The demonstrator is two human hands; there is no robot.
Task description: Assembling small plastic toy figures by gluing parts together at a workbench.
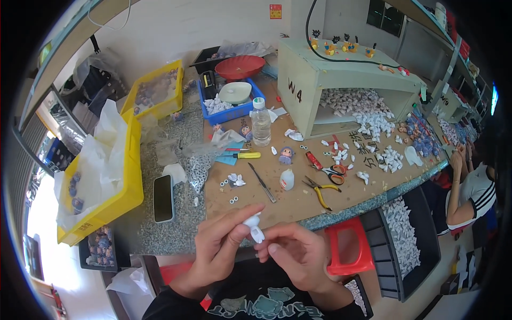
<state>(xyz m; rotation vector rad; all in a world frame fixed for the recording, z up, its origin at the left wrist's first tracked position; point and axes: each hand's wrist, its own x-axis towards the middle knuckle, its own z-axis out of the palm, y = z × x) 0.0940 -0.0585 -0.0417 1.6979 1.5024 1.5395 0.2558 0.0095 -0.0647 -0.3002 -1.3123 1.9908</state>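
Both hands meet low at centre, off the near edge of the worktop (298, 205). Left hand (221, 248) pinches the top of a small white plastic part (254, 226) between thumb and fingers; right hand (298, 253) closes its fingertips on the part's lower end. Both grips clamped on it. Part's long axis runs roughly upright, tilted slightly toward the right hand; it sits between the two hands, left a bit higher.

On the worktop just beyond: yellow-handled pliers (320, 190), red-handled scissors (335, 173), a thin metal tool (262, 183), a small white bottle (287, 180), clear water bottle (261, 122), dark phone (164, 198). Yellow bin (125, 197) to the left, blue tray (234, 113) behind, heaps of white pieces (368, 114) right. Another person (472, 186) sits at far right. Workshop room, red stool (349, 250) below.
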